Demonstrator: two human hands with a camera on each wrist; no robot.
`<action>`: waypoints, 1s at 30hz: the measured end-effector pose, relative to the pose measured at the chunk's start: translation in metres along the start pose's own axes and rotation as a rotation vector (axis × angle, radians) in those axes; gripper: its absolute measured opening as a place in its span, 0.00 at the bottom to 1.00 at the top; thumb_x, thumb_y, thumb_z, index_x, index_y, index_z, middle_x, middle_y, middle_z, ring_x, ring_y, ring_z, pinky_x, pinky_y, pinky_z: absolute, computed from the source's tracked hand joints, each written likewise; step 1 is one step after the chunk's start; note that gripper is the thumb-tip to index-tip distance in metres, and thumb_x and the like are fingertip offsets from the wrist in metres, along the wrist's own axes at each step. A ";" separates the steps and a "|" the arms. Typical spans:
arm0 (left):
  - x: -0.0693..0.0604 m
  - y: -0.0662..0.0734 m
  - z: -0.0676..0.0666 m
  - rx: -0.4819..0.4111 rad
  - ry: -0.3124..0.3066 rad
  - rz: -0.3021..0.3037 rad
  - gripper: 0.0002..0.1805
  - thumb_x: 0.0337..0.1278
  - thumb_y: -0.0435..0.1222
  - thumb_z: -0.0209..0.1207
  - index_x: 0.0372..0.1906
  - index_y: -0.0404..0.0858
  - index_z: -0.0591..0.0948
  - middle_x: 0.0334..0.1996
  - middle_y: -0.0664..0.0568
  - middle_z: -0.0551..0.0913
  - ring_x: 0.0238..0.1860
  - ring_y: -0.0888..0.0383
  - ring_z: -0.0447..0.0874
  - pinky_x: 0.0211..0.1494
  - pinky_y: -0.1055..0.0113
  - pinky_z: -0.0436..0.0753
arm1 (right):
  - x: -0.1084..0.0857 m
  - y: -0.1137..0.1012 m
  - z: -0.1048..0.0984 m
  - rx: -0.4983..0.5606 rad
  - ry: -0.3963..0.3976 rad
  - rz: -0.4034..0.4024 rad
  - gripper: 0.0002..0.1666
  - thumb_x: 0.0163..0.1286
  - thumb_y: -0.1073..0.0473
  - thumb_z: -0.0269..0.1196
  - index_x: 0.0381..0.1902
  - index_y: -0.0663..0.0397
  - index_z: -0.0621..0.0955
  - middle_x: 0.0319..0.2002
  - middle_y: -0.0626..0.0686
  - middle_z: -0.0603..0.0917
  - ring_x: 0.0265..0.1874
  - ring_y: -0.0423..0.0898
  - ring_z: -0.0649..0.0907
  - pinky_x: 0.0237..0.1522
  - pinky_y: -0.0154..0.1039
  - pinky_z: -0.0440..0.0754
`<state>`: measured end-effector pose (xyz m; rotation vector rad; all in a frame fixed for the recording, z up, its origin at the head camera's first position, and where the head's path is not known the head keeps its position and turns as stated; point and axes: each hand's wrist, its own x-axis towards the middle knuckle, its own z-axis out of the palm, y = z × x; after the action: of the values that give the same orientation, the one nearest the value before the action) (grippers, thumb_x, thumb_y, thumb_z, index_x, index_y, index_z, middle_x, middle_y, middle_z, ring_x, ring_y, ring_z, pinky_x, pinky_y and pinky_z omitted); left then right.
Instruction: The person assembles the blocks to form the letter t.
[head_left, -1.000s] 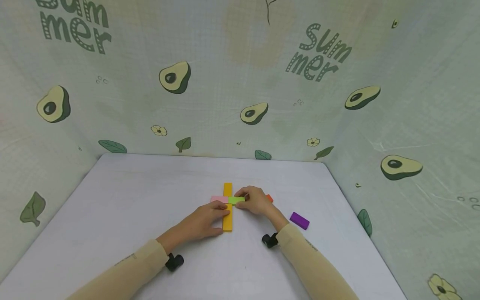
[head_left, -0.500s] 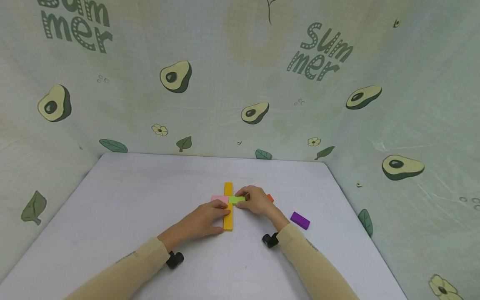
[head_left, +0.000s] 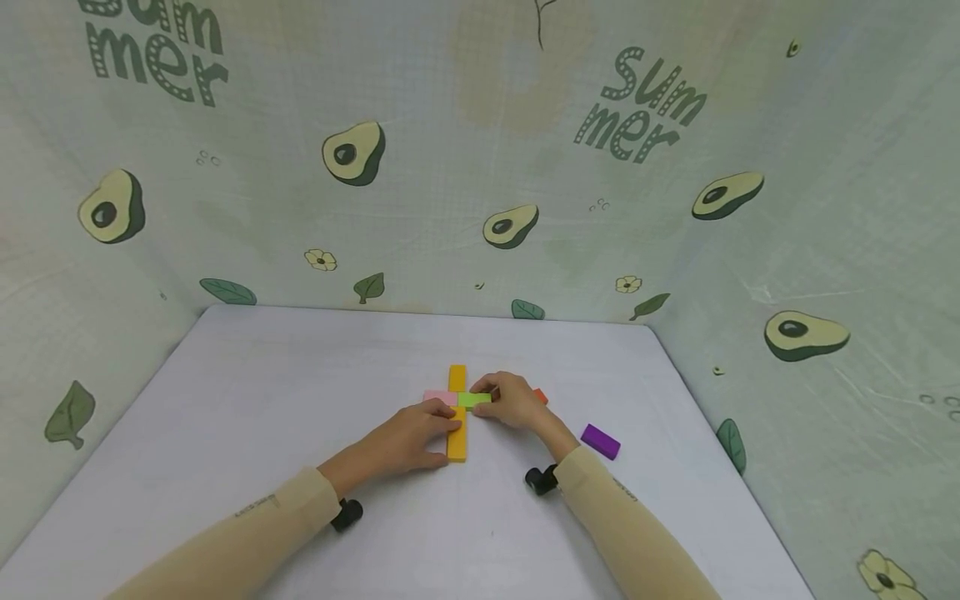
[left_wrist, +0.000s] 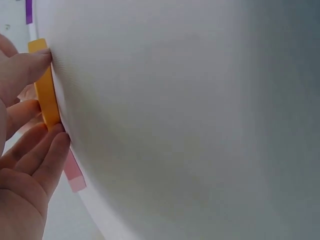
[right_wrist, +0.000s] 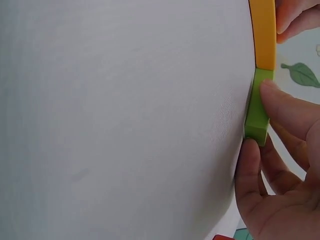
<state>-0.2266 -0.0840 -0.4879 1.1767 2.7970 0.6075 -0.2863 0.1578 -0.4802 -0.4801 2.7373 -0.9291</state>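
Observation:
Small rectangular blocks lie in a cross shape on the white table. A pink block (head_left: 440, 397) forms the left arm and a green block (head_left: 472, 400) the right. One yellow block (head_left: 457, 377) points away at the far side; another yellow block (head_left: 457, 443) runs toward the near side. My left hand (head_left: 405, 437) holds the near yellow block, thumb by its near end and fingertips by the pink block (left_wrist: 74, 176). With thumb and fingers, my right hand (head_left: 513, 403) pinches the outer end of the green block (right_wrist: 259, 107).
Just beyond the right hand lies a red-orange block (head_left: 541, 397), partly hidden. A purple block (head_left: 600, 442) rests farther right on the white table (head_left: 300, 367). Patterned fabric (head_left: 420, 275) rises behind and at both sides of the table.
Both hands stay on the same blocks, and the cross looks unchanged. Only the left forearm and its wrist camera have shifted slightly.

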 end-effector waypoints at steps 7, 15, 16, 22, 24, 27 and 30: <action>0.001 -0.002 0.000 -0.017 -0.003 0.006 0.30 0.59 0.42 0.78 0.64 0.34 0.85 0.62 0.46 0.82 0.61 0.52 0.82 0.66 0.58 0.84 | -0.002 -0.003 -0.003 -0.008 -0.013 -0.021 0.17 0.69 0.56 0.76 0.55 0.46 0.88 0.50 0.48 0.86 0.46 0.48 0.79 0.55 0.45 0.83; 0.001 -0.004 -0.001 -0.011 -0.016 -0.015 0.31 0.58 0.44 0.78 0.65 0.36 0.85 0.62 0.49 0.82 0.60 0.54 0.82 0.66 0.60 0.83 | -0.011 -0.004 -0.013 -0.041 -0.027 -0.055 0.24 0.68 0.58 0.76 0.61 0.48 0.85 0.55 0.52 0.84 0.47 0.48 0.82 0.53 0.46 0.85; 0.001 -0.004 -0.001 -0.010 -0.018 -0.017 0.31 0.58 0.44 0.78 0.65 0.37 0.85 0.62 0.50 0.82 0.60 0.54 0.82 0.66 0.60 0.83 | -0.013 -0.003 -0.015 -0.044 -0.021 -0.049 0.24 0.69 0.58 0.76 0.62 0.47 0.85 0.56 0.52 0.84 0.48 0.48 0.82 0.53 0.46 0.85; -0.001 -0.003 -0.004 -0.033 -0.017 -0.016 0.31 0.58 0.43 0.78 0.65 0.37 0.85 0.62 0.50 0.82 0.61 0.54 0.82 0.67 0.60 0.83 | -0.024 0.002 -0.031 -0.053 0.039 -0.061 0.24 0.68 0.60 0.76 0.61 0.50 0.85 0.56 0.54 0.84 0.51 0.52 0.82 0.51 0.46 0.86; -0.002 -0.003 -0.004 -0.046 -0.007 -0.007 0.31 0.58 0.42 0.78 0.65 0.35 0.85 0.62 0.49 0.82 0.62 0.53 0.82 0.67 0.59 0.83 | -0.027 0.006 -0.037 -0.069 0.056 -0.077 0.24 0.68 0.61 0.75 0.61 0.52 0.85 0.57 0.55 0.84 0.53 0.54 0.83 0.52 0.48 0.87; -0.003 -0.004 -0.005 -0.054 0.004 0.011 0.31 0.57 0.41 0.79 0.65 0.34 0.85 0.62 0.48 0.82 0.62 0.52 0.82 0.67 0.58 0.83 | -0.032 0.015 -0.046 -0.097 0.079 -0.081 0.24 0.68 0.62 0.75 0.61 0.53 0.85 0.59 0.56 0.85 0.56 0.57 0.83 0.56 0.52 0.85; -0.003 -0.005 -0.005 -0.055 0.010 0.021 0.32 0.58 0.41 0.78 0.65 0.34 0.85 0.61 0.48 0.82 0.62 0.52 0.82 0.67 0.58 0.82 | -0.036 0.025 -0.053 -0.132 0.096 -0.065 0.24 0.68 0.62 0.75 0.61 0.52 0.85 0.60 0.55 0.84 0.58 0.57 0.82 0.59 0.55 0.84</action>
<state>-0.2288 -0.0909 -0.4854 1.1974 2.7605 0.6885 -0.2750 0.2192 -0.4511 -0.5643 2.8992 -0.8102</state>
